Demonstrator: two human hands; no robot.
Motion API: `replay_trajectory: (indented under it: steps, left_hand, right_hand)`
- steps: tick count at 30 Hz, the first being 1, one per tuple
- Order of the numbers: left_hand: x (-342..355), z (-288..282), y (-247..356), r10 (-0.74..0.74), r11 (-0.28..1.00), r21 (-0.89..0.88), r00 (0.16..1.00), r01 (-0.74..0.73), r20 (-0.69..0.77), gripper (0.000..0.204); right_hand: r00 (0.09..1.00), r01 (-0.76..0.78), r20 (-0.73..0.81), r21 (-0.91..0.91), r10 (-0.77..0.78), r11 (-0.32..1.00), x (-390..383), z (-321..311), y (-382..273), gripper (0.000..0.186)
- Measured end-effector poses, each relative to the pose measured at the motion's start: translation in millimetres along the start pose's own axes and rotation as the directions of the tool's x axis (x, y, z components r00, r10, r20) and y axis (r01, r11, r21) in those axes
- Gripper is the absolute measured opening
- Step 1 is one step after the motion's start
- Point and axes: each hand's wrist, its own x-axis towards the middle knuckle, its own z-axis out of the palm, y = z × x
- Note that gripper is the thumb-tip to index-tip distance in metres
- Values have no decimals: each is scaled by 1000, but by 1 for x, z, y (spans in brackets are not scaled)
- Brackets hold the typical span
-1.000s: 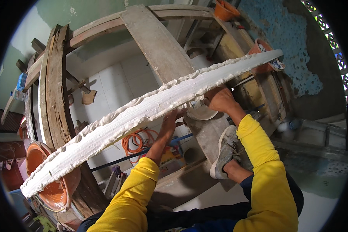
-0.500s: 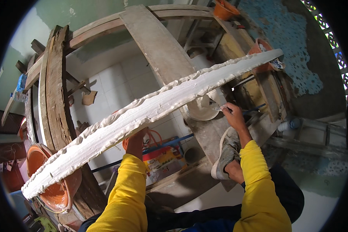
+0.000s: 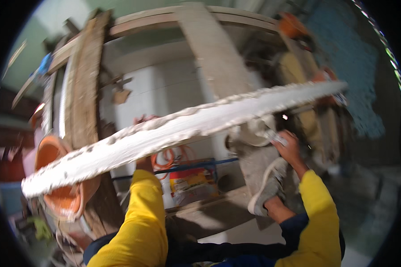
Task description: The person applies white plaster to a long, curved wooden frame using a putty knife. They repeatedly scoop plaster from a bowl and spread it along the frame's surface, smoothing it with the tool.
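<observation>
A long straightedge-like board (image 3: pixel 178 130) thickly coated in white plaster slants across the view, its far edge lumpy. My left hand (image 3: pixel 144 119) reaches under it, with fingers showing past the far edge; the palm is hidden by the board. My right hand (image 3: pixel 289 146) is closed around a small plaster-smeared tool (image 3: pixel 274 137), probably a putty knife, blurred by motion. Just left of that hand, a pale bowl (image 3: pixel 249 135) with white plaster rests on a plank, partly covered by the board. My shoe (image 3: pixel 268 189) stands on the same plank.
Wooden planks (image 3: pixel 87 84) form a scaffold over a tiled floor. An orange bucket (image 3: pixel 58 200) sits beneath the board's left end, another orange container (image 3: pixel 326 76) near its right end. Below lie an orange hose (image 3: pixel 165 158), a blue pole (image 3: pixel 196 165) and a red-yellow bag (image 3: pixel 193 182).
The view has shifted, blurring the picture. The board's left end sits higher, and it slants less steeply. My right hand has drawn the tool a little away from the bowl's middle.
</observation>
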Motion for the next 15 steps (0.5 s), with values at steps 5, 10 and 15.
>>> replay_trajectory:
  steps: [5, 10, 15]
  left_hand:
    - [-39, -9, 17, 173, 952, 302, 911, -57, -374, 47]
    - [-97, -15, 21, 280, 908, 417, 682, 41, -676, 49]
    - [-159, -46, 10, 293, 932, 361, 654, -34, -697, 56]
  right_hand:
    - [967, 241, 76, 55, -245, 969, -5, 25, -43, 31]
    - [871, 380, 93, 494, -482, 782, 30, 76, -180, 29]
    - [784, 405, -67, 809, -618, 426, 56, 148, -277, 28]
